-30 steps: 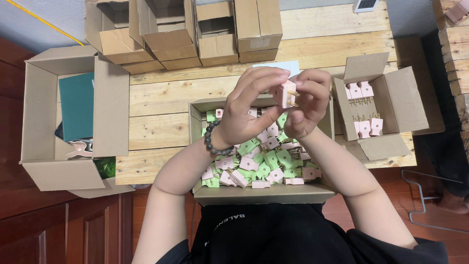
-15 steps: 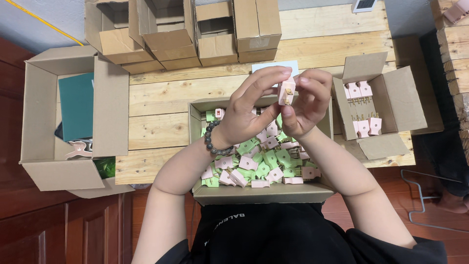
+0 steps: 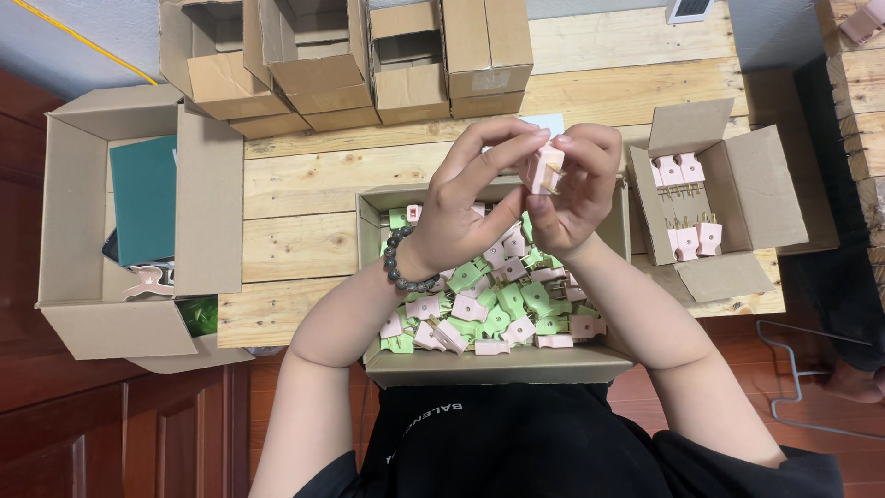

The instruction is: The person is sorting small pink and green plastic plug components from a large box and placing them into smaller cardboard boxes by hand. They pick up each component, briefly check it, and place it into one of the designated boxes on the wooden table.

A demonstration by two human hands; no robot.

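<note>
I'm looking steeply down from the single head-worn camera, facing the wooden table (image 3: 304, 194). It's sitting fairly near, taking in both forearms and the surrounding cardboard boxes (image 3: 498, 367).

Pale plank table (image 3: 304, 198) across the middle, red-brown wood floor (image 3: 120, 433) below it, grey floor (image 3: 92, 37) top left, even light all over, soft shadows.

Pink plug (image 3: 544, 169), small, metal prongs showing, raised above box of plugs (image 3: 489, 364)

free: bare planks (image 3: 304, 184) left of parts box (image 3: 498, 364) | blocked: carton row (image 3: 350, 65) behind
</note>
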